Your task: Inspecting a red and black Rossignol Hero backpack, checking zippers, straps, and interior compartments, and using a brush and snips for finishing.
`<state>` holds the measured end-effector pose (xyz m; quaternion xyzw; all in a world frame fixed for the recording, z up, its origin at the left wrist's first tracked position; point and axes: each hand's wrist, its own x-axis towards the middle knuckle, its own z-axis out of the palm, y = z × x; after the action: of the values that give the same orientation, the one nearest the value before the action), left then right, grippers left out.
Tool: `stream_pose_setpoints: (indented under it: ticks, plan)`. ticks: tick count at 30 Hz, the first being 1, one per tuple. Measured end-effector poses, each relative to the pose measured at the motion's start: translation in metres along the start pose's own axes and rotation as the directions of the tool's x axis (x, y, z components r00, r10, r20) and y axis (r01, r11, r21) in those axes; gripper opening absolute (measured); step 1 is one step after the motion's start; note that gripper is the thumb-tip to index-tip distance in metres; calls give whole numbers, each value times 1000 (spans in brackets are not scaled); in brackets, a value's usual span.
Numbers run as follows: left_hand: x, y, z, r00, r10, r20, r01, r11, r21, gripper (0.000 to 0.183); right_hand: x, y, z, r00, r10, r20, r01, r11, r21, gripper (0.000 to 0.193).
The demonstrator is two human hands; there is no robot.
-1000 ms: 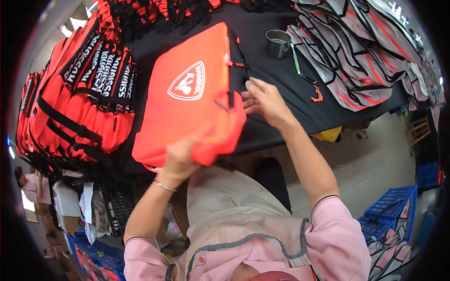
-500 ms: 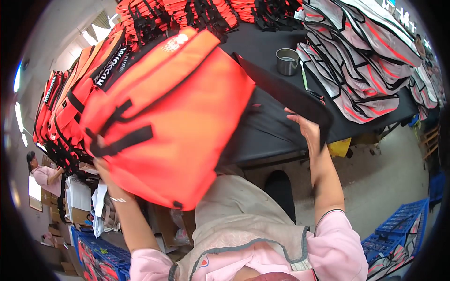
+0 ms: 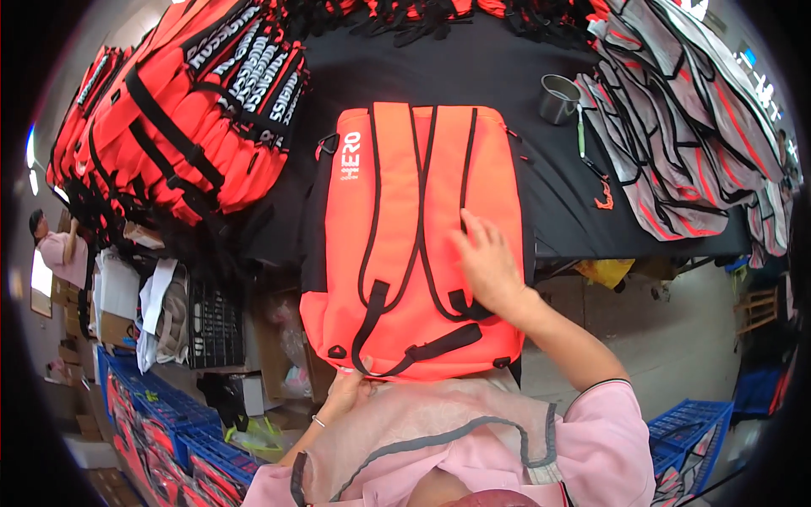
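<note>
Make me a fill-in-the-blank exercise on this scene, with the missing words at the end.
1. The right hand is over one of the backpack's two shoulder ____.
2. The ____ hand is at the backpack's edge nearest the person.
3. The metal cup stands on a table whose covering is coloured ____.
4. On the table, the grey pieces lie to the ____ of the cup.

Missing words: straps; left; black; right.

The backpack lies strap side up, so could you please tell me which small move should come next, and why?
Perhaps the right hand should straighten the black webbing, because it curves across the lower part of the backpack, near the left hand.
</note>
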<state>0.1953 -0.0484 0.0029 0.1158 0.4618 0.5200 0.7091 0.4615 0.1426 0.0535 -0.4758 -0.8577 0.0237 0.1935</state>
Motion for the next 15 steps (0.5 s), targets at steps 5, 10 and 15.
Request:
stream_pose_setpoints:
  ticks: [5, 10, 15]
  plan:
    - [0, 0, -14, 995, -90, -42, 94, 988, 121, 51, 19, -33, -2, 769, -629, 117, 637, 769, -55, 72]
    - [4, -12, -27, 983, -161, -86, 174, 970, 172, 54, 89, -30, -15, 726, -637, 258, 676, 730, -101, 87]
    - [7, -10, -31, 968, -228, -109, 246, 949, 196, 57, 108, -43, -41, 507, -470, 723, 688, 726, -11, 81]
